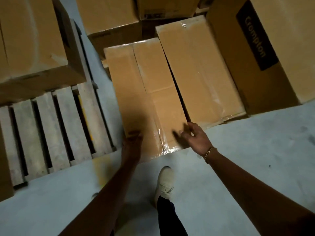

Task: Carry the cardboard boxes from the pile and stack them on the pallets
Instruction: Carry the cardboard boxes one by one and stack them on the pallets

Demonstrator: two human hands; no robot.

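Two bare forearms point(105, 193) reach forward and down from the bottom of the view. Between them stands one pale shoe point(164, 183) below a dark trouser leg point(168, 217) on the light grey floor point(247, 150).

The left hand point(133, 142) lies at the near left corner of a long cardboard box point(144, 92). It is in shadow and blurred, so grip cannot be determined. The right hand point(194, 137) is at the near right corner of the same box, with fingers loosely spread and nothing held. Contact with the cardboard cannot be confirmed. A gold chain bracelet point(210, 153) sits on the right wrist.

The long cardboard box rests flat on the floor, lengthwise away from the person. Clear tape runs along its top seam and over the near edge. A second taped box point(201, 74) of similar shape lies just beside it on the right, separated by a narrow dark gap. To the right of that sits a larger carton printed "Crompton" point(264, 48). More cartons point(109, 14) fill the top of the view.

A wooden pallet point(59, 125) lies on the floor to the left, near the long box, its slats largely bare on the near side. A large carton point(30, 45) occupies its far part.
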